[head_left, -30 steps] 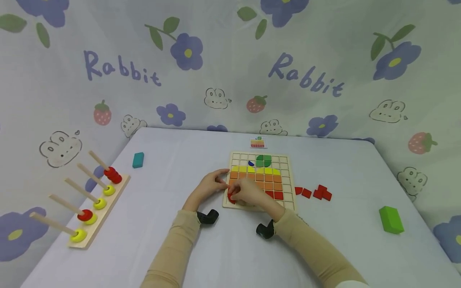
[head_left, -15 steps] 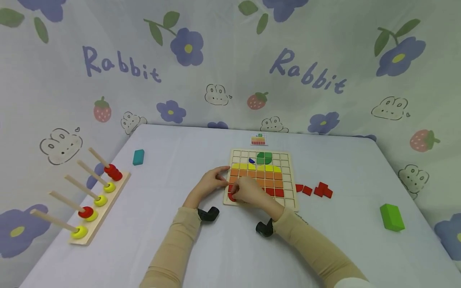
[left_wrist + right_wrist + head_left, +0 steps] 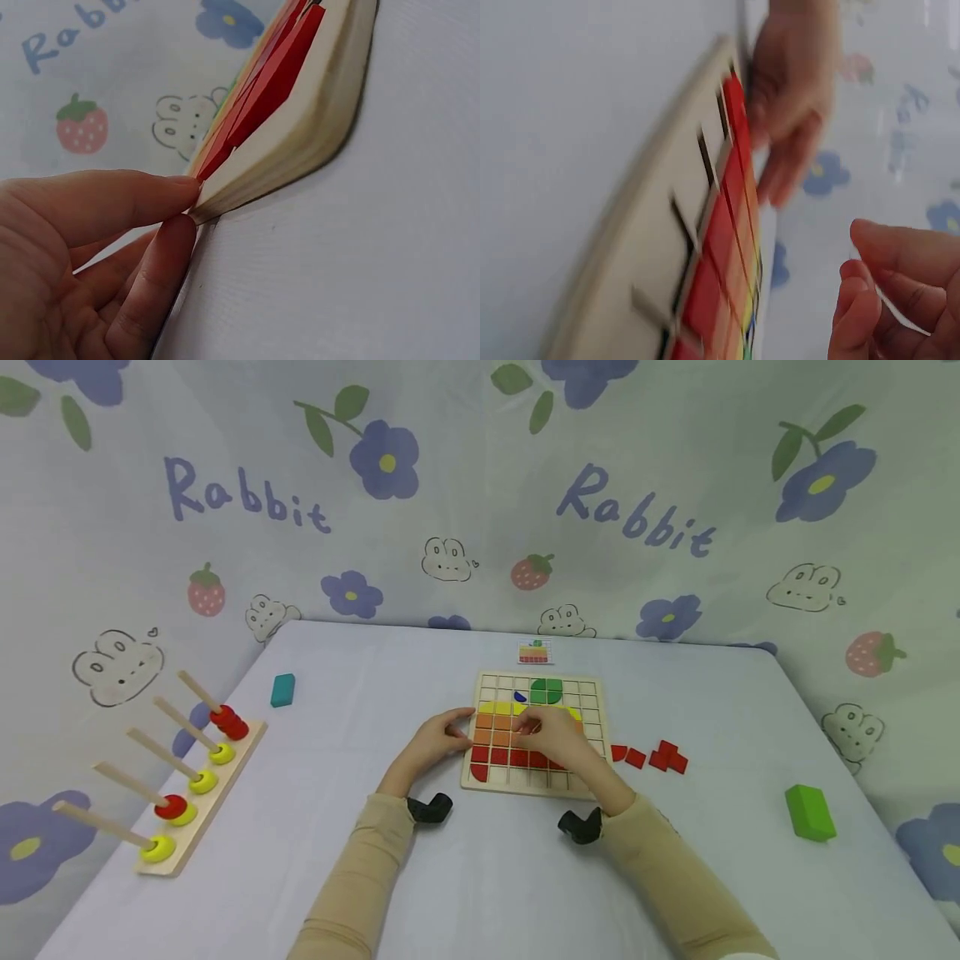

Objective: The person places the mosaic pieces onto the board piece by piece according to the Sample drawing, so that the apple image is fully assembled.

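A wooden grid board [image 3: 597,706] lies mid-table, set with rows of red, orange and yellow tiles, plus green tiles [image 3: 547,691] and one small blue piece [image 3: 520,697]. At its lower left sits a red quarter-round tile [image 3: 478,772], below the red row [image 3: 498,757]. My left hand [image 3: 431,742] rests against the board's left edge; the left wrist view shows thumb and finger [image 3: 142,199] touching that edge. My right hand [image 3: 558,737] is over the board's middle, hiding part of the rows. Its loosely bent fingers [image 3: 900,255] hold nothing in the right wrist view.
Several loose red tiles [image 3: 667,756] lie right of the board. Behind it is a small pattern card [image 3: 535,652]. A peg stand [image 3: 217,806] with red and yellow rings is at left, a teal block [image 3: 282,690] beyond it. A green block [image 3: 811,812] stands far right.
My right hand has let go of the red quarter-round tile at the lower left and moved up and right over the board. My left hand stays at the edge.
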{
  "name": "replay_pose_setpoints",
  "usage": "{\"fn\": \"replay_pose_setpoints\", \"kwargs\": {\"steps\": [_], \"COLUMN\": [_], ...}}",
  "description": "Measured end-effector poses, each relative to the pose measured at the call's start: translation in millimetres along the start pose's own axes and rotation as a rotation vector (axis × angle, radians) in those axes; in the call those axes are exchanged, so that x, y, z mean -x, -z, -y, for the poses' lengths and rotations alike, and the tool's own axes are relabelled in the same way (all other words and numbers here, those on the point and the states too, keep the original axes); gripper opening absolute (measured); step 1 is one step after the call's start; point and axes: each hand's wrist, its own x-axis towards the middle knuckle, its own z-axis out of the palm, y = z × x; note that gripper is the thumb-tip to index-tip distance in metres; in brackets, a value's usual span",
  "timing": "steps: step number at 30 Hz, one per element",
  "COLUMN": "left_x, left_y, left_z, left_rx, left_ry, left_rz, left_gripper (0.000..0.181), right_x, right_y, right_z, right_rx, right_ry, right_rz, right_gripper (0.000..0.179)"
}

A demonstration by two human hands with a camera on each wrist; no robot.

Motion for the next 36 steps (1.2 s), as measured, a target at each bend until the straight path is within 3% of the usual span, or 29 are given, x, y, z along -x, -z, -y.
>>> {"fn": "replay_pose_setpoints", "kwargs": {"steps": [5, 10, 21, 27, 33, 36], "left_x": [-1.1, -0.6, -2.3, -2.7, -1.3, -1.0], "left_y": [-0.3, 0.6, -0.5, 1.0, -0.2, -0.8], "left_z": [1.6, 3.7, 1.1, 0.9, 1.1, 1.3], "left_rx": [0.005, 0.001, -0.009, -0.008, 0.01, 0.008], "left_ry": [0.015, 0.018, 0.011, 0.004, 0.012, 0.011], "left_rz": [-0.004, -0.001, 0.007, 0.001, 0.008, 0.008], "left_gripper": [0.058, 0.059, 0.058, 0.059, 0.059, 0.059], "right_x": [12.4, 29.3, 76.0, 89.8, 92.6, 93.7], "right_y": [37.8, 66.5, 107.0, 116.8, 117.7, 116.7], "right_z": [-28.8, -65.3, -152.3, -172.1, -178.9, -177.9], "right_rx": [-0.012, -0.052, -0.09, -0.049, 0.011, -0.009], "right_ry": [0.003, -0.054, -0.165, -0.194, -0.175, -0.164], "right_rz": [-0.064, -0.104, -0.159, -0.138, -0.102, -0.114], "right_gripper": [0.017, 0.024, 0.038, 0.042, 0.041, 0.041]}}
